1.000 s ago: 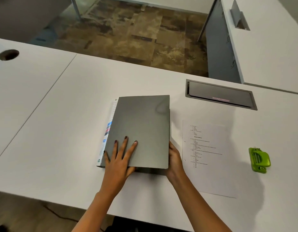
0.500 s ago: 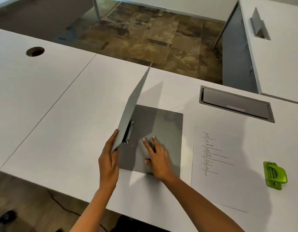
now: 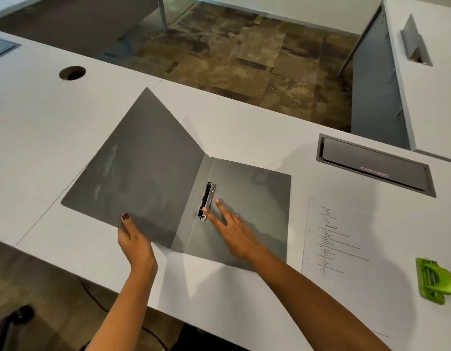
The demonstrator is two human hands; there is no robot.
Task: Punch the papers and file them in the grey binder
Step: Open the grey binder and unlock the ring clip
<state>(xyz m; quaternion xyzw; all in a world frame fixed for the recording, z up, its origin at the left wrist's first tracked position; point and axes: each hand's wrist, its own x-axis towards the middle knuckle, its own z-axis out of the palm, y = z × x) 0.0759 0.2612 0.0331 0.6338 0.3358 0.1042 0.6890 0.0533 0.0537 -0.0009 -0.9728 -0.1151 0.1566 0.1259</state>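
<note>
The grey binder (image 3: 257, 193) has swung wide open; left hand (image 3: 134, 243) grip clamps its cover edge, right hand (image 3: 234, 231) grip apart, flat beside its rings (image 3: 207, 200).

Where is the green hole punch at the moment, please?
In the head view the hole punch lies at the far right of the desk, near its front edge, just right of the printed paper that lies beside the open binder.

white table (image 3: 244, 138) | grey binder (image 3: 244, 211) open, centre | printed paper (image 3: 346, 249) at its 3 o'clock | green punch (image 3: 433, 281) at 4 o'clock | cable hatch (image 3: 374, 165) at 1 o'clock
</note>
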